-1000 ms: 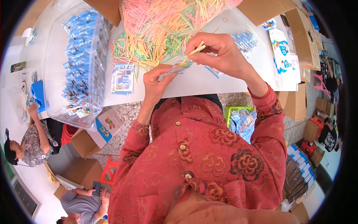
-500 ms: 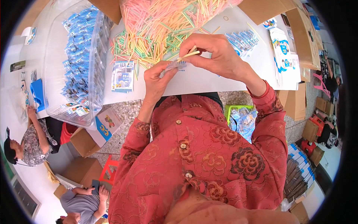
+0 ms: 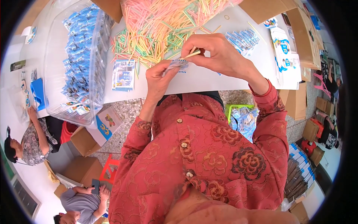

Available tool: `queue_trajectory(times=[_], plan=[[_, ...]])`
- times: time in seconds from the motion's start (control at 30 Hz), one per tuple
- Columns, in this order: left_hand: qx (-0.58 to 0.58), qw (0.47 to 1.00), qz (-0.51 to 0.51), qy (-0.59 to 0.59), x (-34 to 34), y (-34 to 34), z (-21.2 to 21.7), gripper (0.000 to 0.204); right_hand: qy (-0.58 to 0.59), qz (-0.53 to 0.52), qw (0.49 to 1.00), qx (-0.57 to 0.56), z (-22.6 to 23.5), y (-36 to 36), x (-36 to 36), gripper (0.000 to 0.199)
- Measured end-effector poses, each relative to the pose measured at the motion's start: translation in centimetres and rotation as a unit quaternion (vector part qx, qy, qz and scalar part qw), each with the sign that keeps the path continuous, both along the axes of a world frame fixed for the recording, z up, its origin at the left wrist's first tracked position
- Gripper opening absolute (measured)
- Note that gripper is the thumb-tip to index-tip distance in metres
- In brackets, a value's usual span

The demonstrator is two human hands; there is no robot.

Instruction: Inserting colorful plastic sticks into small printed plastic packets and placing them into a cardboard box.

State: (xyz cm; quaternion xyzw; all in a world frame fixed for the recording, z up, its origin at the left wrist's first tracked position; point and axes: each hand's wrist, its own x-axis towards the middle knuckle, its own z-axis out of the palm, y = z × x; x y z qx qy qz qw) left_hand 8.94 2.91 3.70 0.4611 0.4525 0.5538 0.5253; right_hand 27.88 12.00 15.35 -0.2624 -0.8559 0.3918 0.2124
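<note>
My left hand (image 3: 157, 79) pinches a small blue-and-white plastic packet (image 3: 177, 65) over the table's near edge. Close by on the right, my right hand (image 3: 222, 54) grips a few thin pale sticks (image 3: 192, 54), their ends pointing at the packet's upper side. Whether the stick tips are inside it I cannot tell. Beyond both hands spreads a heap of pink, yellow and green sticks (image 3: 147, 50). A flat blue-and-white packet (image 3: 123, 74) lies left of my left hand. Several similar packets (image 3: 243, 40) lie in an overlapping row past my right hand.
A clear plastic bin (image 3: 55, 71) full of filled packets stands on the left. A large bag of sticks (image 3: 156, 13) sits at the back. Cardboard boxes (image 3: 302, 31) and printed bags (image 3: 282, 52) are on the right. Below the table is a green basket (image 3: 229, 112). Other people sit nearby.
The packet in my left hand is turned and shows more of its striped side. The sticks in my right hand have shifted slightly. Both hands stay close together.
</note>
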Motion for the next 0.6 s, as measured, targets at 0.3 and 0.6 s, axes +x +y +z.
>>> queue_trajectory(times=[0.3,0.6], plan=[[-0.03,0.999,0.016,-0.042,0.5,0.1,0.7,0.016,0.055,-0.009,0.993,0.108,-1.7,1.1,-0.6,0.022],[-0.031,0.999,-0.022,0.001,-0.2,0.4,0.1,0.017,-0.014,0.011,0.999,0.033,-1.8,0.2,-2.7,0.035]])
